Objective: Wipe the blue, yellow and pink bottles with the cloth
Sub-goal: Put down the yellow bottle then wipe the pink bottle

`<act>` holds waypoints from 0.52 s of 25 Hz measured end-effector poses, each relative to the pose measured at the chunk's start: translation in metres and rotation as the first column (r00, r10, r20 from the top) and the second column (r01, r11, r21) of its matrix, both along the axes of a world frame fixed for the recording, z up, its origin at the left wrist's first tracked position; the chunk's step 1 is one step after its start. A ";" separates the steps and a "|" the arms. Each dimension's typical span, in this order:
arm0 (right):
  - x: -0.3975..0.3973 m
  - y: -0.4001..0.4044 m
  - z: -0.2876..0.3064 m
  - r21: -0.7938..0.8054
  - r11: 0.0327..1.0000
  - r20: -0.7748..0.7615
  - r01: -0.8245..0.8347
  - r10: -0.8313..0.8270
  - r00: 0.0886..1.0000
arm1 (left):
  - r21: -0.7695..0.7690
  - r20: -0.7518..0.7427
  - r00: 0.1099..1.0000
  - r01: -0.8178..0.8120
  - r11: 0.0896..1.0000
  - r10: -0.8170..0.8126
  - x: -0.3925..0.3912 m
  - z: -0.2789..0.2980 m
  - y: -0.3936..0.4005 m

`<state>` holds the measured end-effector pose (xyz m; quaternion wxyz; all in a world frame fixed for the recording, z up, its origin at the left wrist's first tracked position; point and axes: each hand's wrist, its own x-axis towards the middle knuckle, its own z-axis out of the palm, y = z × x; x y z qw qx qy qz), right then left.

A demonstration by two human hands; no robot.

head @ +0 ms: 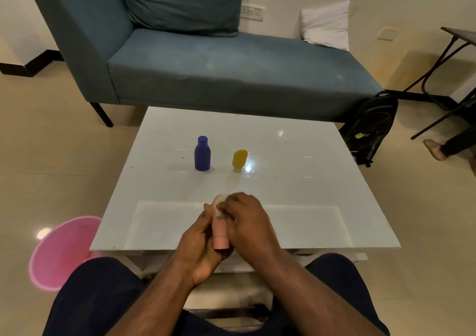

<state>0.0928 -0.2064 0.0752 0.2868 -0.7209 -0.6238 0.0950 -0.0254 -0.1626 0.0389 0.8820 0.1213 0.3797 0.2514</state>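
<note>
two hands: left hand [199, 243] round pink bottle [219, 235]

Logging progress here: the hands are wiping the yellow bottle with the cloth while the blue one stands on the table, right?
Not quite. In the head view the hands hold the pink bottle under the cloth; the yellow bottle sits on the table beside the blue bottle.

white glossy table [296, 155]: blue bottle [202, 154] upright, yellow bottle [239, 158] beside it, apart.

3 bottles [202, 153], 1 cloth [220, 206], 2 hands [201, 240].
</note>
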 end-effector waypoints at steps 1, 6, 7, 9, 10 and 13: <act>0.006 0.008 -0.001 0.001 0.998 -0.036 0.069 -0.069 0.997 | 0.013 -0.018 1.000 -0.001 1.000 0.001 0.001 0.000 0.000; -0.003 -0.008 -0.007 -0.006 1.000 -0.058 0.029 -0.029 0.998 | -0.051 0.039 0.999 -0.004 0.999 0.006 0.000 0.001 0.002; -0.005 -0.016 -0.008 -0.011 1.000 -0.030 -0.024 0.023 0.999 | -0.069 0.052 0.999 -0.006 0.998 0.010 0.000 0.001 0.002; 0.002 -0.010 -0.008 -0.011 0.999 -0.012 -0.032 0.031 0.999 | -0.060 0.036 0.999 -0.011 0.998 0.013 0.000 0.002 0.002; 0.006 -0.003 -0.008 0.007 1.000 -0.035 0.028 -0.027 0.999 | -0.045 0.022 1.000 -0.009 0.999 0.010 0.001 0.001 0.002; 0.008 0.004 -0.004 0.022 0.992 -0.078 0.120 -0.118 0.990 | -0.039 -0.001 1.000 -0.007 0.999 0.007 0.002 0.002 0.001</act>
